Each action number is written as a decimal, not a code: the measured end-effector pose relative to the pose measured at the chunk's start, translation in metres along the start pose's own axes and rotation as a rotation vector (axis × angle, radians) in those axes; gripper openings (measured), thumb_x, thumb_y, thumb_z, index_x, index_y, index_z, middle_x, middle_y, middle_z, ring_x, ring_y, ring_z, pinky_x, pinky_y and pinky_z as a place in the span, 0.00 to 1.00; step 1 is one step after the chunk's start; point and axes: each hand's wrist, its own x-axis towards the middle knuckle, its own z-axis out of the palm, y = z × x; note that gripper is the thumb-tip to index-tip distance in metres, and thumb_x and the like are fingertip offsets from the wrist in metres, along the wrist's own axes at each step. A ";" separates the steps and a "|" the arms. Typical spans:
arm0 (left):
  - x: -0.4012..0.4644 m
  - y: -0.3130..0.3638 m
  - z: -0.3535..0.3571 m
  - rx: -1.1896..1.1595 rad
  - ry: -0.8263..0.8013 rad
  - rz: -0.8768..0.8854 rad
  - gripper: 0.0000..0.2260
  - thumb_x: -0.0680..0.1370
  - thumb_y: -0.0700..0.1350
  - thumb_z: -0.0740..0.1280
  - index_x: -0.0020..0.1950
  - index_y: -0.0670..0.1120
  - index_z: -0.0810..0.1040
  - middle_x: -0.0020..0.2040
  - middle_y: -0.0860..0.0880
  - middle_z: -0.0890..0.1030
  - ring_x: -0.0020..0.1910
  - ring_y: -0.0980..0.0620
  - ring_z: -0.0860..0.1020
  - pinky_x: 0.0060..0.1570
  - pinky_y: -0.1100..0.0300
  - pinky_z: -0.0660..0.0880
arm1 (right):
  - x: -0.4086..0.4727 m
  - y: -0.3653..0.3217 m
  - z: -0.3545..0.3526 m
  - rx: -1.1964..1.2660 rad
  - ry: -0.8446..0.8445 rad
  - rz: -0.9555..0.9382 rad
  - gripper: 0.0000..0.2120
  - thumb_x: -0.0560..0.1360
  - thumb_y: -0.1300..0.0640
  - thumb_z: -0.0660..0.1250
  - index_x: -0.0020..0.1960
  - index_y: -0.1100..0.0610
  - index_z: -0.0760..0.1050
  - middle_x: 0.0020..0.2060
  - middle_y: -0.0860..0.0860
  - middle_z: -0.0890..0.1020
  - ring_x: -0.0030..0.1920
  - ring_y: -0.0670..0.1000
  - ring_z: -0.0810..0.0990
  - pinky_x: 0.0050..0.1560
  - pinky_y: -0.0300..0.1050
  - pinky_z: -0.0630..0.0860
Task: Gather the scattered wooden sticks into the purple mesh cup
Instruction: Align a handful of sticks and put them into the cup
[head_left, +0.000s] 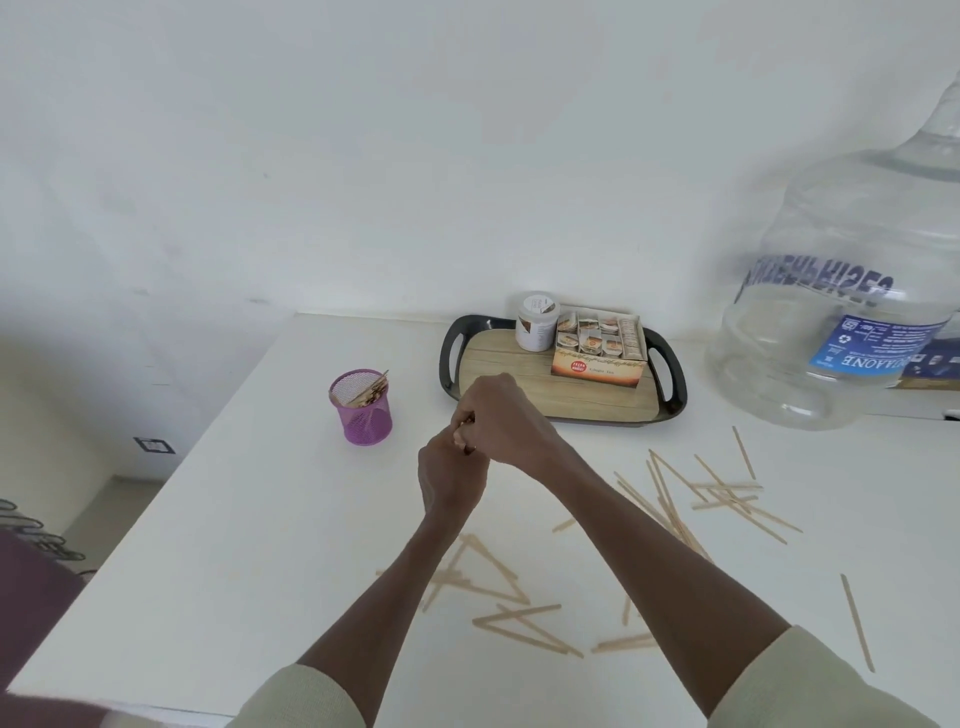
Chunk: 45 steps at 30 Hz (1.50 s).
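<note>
Seen from above, on a white desk (249, 519). Purple mesh cup (362, 410) upright toward the left of the desk, mouth up, already holding several wooden sticks (371, 391) that lean to the cup's right rim, long axes tilted up and to the right.

Left hand (451, 475) and right hand (498, 415) brought together above the desk, just right of the cup and in front of the tray (670, 379). Fingers of both curled and touching one another; something small pinched between them at the meeting point, too hidden to name, so hard to say which hand grips it. Both forearms bare, pale sleeves at the lower edge.

Scattered sticks lying flat on the desk in three loose groups. Nearest group (511, 610) under and beside the left forearm, crossed into rough triangles, long axes mostly running diagonally from near-left to far-right or the reverse. Far-right group (727, 493) crisscrossed, several pointing away toward the jug, others lying nearly sideways. One lone stick (857, 621) apart at the right, long axis running almost straight toward and away from the viewer.

Black-rimmed tray with wood-pattern floor behind the hands, carrying a white jar (537, 321) and an open box of tea sachets (600, 345) side by side. Large clear water jug (841, 270) at far right, label printing upside down.
</note>
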 end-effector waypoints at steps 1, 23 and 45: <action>0.004 -0.005 -0.005 -0.011 -0.003 -0.005 0.12 0.69 0.44 0.64 0.29 0.46 0.64 0.20 0.53 0.66 0.22 0.53 0.60 0.21 0.65 0.56 | 0.005 -0.003 0.000 0.012 0.011 0.018 0.08 0.72 0.68 0.70 0.47 0.62 0.86 0.42 0.56 0.86 0.43 0.52 0.84 0.39 0.39 0.75; 0.044 -0.090 -0.045 -0.177 -0.121 -0.319 0.07 0.72 0.47 0.74 0.44 0.50 0.77 0.41 0.56 0.81 0.42 0.61 0.77 0.41 0.64 0.69 | 0.141 -0.047 0.067 0.186 0.302 0.074 0.09 0.76 0.67 0.65 0.51 0.64 0.84 0.45 0.59 0.86 0.46 0.55 0.84 0.50 0.45 0.79; 0.034 -0.070 -0.009 -0.024 -0.243 -0.180 0.05 0.73 0.47 0.72 0.45 0.50 0.77 0.42 0.56 0.80 0.40 0.63 0.77 0.35 0.72 0.66 | 0.103 0.008 0.066 0.168 0.215 -0.043 0.10 0.78 0.68 0.63 0.54 0.68 0.82 0.49 0.60 0.86 0.52 0.57 0.84 0.56 0.49 0.79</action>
